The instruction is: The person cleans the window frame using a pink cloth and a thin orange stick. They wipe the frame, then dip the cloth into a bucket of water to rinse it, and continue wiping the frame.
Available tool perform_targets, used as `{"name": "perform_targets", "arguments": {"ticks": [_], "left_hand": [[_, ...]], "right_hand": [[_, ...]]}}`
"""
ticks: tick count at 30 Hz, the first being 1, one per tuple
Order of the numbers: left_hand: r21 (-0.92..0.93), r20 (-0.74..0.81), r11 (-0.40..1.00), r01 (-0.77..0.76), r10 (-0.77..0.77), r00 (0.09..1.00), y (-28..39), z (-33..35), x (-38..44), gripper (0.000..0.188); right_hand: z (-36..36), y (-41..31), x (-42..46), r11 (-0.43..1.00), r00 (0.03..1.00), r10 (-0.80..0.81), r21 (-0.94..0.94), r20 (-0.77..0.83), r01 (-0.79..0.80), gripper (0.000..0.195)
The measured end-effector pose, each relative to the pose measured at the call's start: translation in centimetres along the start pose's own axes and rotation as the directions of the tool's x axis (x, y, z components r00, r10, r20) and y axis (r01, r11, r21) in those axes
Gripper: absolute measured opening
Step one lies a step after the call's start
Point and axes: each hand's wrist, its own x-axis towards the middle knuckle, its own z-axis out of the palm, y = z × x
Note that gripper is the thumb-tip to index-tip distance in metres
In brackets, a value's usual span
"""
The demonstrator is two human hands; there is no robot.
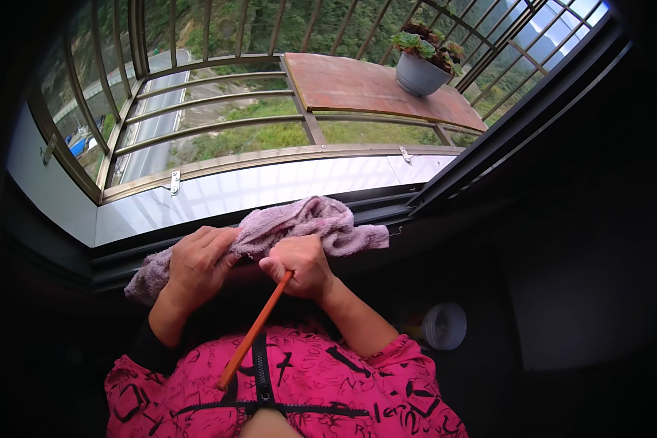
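Note:
A pale pink terry cloth (328, 219) lies bunched along the dark track of a sliding window (120, 268). My left hand (200, 265) grips the cloth near its middle, and one end of it hangs out to the left of that hand. Close beside it, my right hand (301, 265) is closed around an orange-brown wooden stick (256, 331), which slants down in front of my pink patterned top. The upper end of the stick is hidden in the fist. The right knuckles touch the lower edge of the cloth.
Beyond the white sill (252, 180) stands a metal window cage (213, 128). On its reddish board (345, 87) sits a grey pot with a succulent (422, 71). A dark window frame (520, 117) slants at right. A white round container (444, 327) is low at right.

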Motion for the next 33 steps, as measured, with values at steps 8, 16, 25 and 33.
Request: {"name": "perform_targets", "arguments": {"ticks": [8,16,25,33], "left_hand": [[0.076,-0.06,0.996,0.043,-0.038,0.997,-1.7,-1.4,-1.4,0.037],[0.339,-0.367,0.888,0.311,-0.179,0.913,-1.8,-4.0,-7.5,0.032],[0.425,-0.267,0.826,0.37,-0.275,0.923,-2.5,-5.7,-11.4,0.048],[0.3,-0.267,0.849,0.434,-0.362,0.893,-6.7,-9.0,-16.7,0.062]], "right_hand": [[-0.6,1.0,-0.2,0.988,0.982,-0.147,-0.031,0.119,0.152,0.037],[-8.4,4.8,-3.2,0.913,0.981,0.163,-0.361,-0.101,-0.189,0.04],[9.9,-4.6,3.1,0.923,0.991,-0.126,0.371,0.039,0.103,0.04],[20.4,-7.0,6.3,0.574,0.994,0.001,0.814,0.105,-0.087,0.046]]}}
